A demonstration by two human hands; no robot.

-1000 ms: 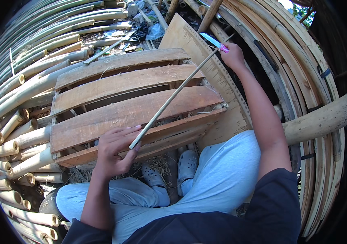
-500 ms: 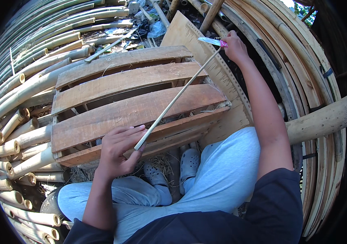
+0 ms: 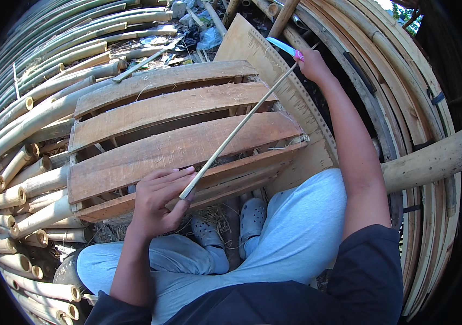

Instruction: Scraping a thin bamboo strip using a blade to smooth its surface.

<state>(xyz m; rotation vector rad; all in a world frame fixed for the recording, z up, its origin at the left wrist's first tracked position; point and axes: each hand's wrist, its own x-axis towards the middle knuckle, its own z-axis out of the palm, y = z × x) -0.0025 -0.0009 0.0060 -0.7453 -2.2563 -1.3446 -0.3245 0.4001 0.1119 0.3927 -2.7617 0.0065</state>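
A long, thin bamboo strip [image 3: 236,129] slants across the wooden crate [image 3: 187,142] in front of me. Its wider near end rests in my left hand [image 3: 157,200], against the thumb and fingers, with the fingertips above the crate's front slats. My right hand [image 3: 313,66], arm stretched far forward, closes round the pink handle of a knife [image 3: 282,46] beside the strip's far end. The knife's pale blade points left and away, apart from the crate. My fingers hide most of the handle and how the strip sits in the right hand.
A thin plywood board [image 3: 263,59] leans beside the crate's right side. Many bamboo poles [image 3: 46,127] are stacked at the left. Long wooden strips [image 3: 404,81] curve along the right, near a thick bamboo pole [image 3: 428,162]. Plastic litter [image 3: 209,39] lies behind the crate.
The knife blade has turned, its tip now higher and farther away. My right hand has shifted slightly; the left hand and the strip's near end have barely moved.
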